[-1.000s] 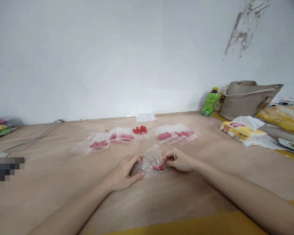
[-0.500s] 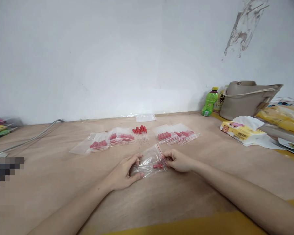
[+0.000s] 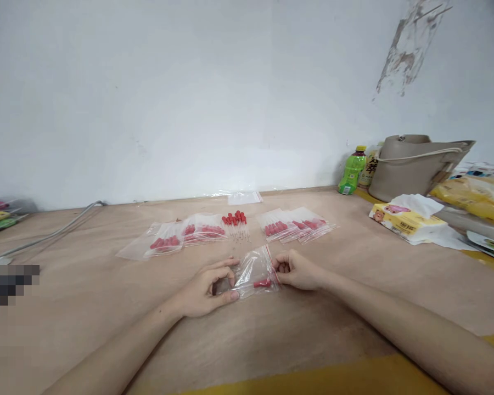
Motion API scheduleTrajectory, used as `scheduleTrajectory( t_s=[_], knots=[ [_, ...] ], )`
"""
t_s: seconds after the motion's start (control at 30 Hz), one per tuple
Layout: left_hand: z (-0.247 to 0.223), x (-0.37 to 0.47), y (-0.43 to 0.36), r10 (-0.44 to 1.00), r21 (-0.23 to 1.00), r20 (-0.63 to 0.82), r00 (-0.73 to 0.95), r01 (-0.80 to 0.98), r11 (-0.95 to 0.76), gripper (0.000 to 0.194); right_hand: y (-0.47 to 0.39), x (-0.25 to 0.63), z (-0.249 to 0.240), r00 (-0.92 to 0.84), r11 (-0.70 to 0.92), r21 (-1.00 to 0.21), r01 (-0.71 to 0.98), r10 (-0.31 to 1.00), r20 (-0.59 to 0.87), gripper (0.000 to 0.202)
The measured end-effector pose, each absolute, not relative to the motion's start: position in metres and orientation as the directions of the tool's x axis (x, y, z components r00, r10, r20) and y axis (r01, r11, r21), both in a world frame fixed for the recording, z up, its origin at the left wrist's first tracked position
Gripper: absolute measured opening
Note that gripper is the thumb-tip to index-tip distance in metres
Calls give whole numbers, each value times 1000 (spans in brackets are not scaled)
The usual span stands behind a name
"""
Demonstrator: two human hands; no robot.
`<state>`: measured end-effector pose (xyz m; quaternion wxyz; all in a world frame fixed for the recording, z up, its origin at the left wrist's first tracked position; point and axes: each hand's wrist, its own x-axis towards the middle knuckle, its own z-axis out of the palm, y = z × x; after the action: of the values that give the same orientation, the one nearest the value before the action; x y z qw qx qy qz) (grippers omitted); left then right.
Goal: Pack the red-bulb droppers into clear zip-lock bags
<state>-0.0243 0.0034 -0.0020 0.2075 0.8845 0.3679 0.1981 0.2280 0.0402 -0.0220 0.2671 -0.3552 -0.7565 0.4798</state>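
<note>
A clear zip bag (image 3: 251,270) with a red zip line lies low over the table in front of me. Inside it is a dropper with a red rubber bulb (image 3: 262,283). My right hand (image 3: 295,270) pinches the bag's right edge by the zip line. At the bag's left end, my left hand (image 3: 208,288) rests with thumb and fingers apart, the thumb touching the lower corner. Behind the hands stands a cluster of loose red-bulbed droppers (image 3: 236,220) lying together.
Filled bags of droppers lie to the left (image 3: 164,241) and right (image 3: 294,224) of the loose ones. An empty-looking bag (image 3: 245,197) is by the wall. At right are a tissue pack (image 3: 409,222), a green bottle (image 3: 353,171) and a grey handbag (image 3: 407,170). A cable (image 3: 66,227) runs at left.
My left hand has shifted slightly left, its fingers drawing back from the bag. The bag has tilted a little and the dropper inside sits slightly lower and further left. My right hand keeps its pinch.
</note>
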Motion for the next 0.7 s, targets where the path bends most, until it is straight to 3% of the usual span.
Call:
scheduleTrajectory(
  t_s=[0.1,0.23,0.33,0.43,0.7],
  knots=[
    [-4,-26,4,710,455,166,684,586,-671,27,44,231,-22,-592,361,-869,338,800,102,10],
    [-6,-24,5,687,315,116,717,629,-710,40,59,230,-17,-322,449,-736,507,891,321,9],
    [-6,-22,5,686,271,154,712,637,-722,39,79,217,-5,-313,509,-611,606,859,405,9],
    [-6,-21,4,707,302,214,674,643,-704,37,104,192,6,-261,415,-539,733,903,341,13],
    [-14,-23,4,686,400,285,670,567,-720,32,158,135,-2,-139,231,-566,792,969,202,40]
  ],
)
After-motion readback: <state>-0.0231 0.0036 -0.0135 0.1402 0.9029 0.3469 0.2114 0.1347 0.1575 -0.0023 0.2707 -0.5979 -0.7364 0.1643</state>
